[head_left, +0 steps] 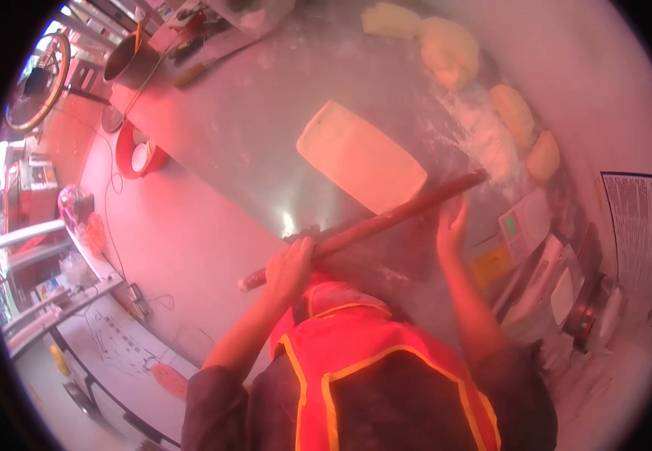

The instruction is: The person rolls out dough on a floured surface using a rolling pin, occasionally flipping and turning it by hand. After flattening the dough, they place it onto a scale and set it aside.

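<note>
A long dark wooden rolling pin (393,218) lies slantwise across the near edge of a flat, rounded-rectangular sheet of dough (360,158). My left hand (292,264) is closed round the pin toward its lower left end. Just below the pin's other end, my right hand (452,229) has its fingers stretched out and apart, with the fingertips close to the wood. The dough sheet rests on a smooth grey worktop (243,128).
Lumps of dough (450,52) and scattered white flour (484,135) lie along the worktop's far right side. A scale with a green display (514,224) stands at the right. A wooden-handled knife (190,75) lies at the back left. Below the left edge is a red bucket (124,154).
</note>
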The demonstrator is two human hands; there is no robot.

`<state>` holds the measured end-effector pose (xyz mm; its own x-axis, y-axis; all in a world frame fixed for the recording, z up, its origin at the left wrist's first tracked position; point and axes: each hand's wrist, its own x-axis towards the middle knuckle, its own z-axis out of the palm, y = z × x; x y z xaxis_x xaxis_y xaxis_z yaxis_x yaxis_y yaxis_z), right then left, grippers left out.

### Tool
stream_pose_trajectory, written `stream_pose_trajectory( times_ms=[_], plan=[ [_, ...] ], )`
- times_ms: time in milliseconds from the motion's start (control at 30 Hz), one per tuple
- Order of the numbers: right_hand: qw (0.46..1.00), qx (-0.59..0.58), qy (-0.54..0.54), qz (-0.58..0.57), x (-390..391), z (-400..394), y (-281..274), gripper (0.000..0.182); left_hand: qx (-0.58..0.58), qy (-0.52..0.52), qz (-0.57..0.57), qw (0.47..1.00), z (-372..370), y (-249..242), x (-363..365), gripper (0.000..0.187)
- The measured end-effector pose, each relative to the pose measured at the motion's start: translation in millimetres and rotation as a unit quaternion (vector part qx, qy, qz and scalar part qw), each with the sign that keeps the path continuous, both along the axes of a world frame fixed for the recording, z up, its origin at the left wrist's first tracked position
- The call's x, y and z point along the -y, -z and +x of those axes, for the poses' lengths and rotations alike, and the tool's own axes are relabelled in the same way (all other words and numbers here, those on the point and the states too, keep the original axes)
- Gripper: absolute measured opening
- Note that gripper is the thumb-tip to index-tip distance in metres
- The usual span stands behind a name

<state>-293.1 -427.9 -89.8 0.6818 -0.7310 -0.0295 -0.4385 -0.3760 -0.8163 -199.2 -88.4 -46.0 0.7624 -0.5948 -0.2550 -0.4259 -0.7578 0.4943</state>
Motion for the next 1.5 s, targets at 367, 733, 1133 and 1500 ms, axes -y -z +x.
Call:
stream_pose_trajectory(
  times_ms=[367,733,1133,1500],
  plan=[
    [0.950,-0.067,0.141,0.271,-39,85,6,0.048,0.020,-0.233,0.057,0.971,233,23,-63,0.044],
    [0.897,0.105,0.127,0.409,-68,89,29,0.034,0.154,0.054,-0.124,0.979,266,149,48,0.051],
    [0.945,0.142,0.036,0.292,68,-52,-34,0.030,-0.252,0.051,-0.133,0.957,102,-39,243,0.051],
    [0.865,-0.158,0.371,-0.300,287,-399,-232,0.040,-0.515,0.229,-0.406,0.719,-188,-102,540,0.030]
  ],
)
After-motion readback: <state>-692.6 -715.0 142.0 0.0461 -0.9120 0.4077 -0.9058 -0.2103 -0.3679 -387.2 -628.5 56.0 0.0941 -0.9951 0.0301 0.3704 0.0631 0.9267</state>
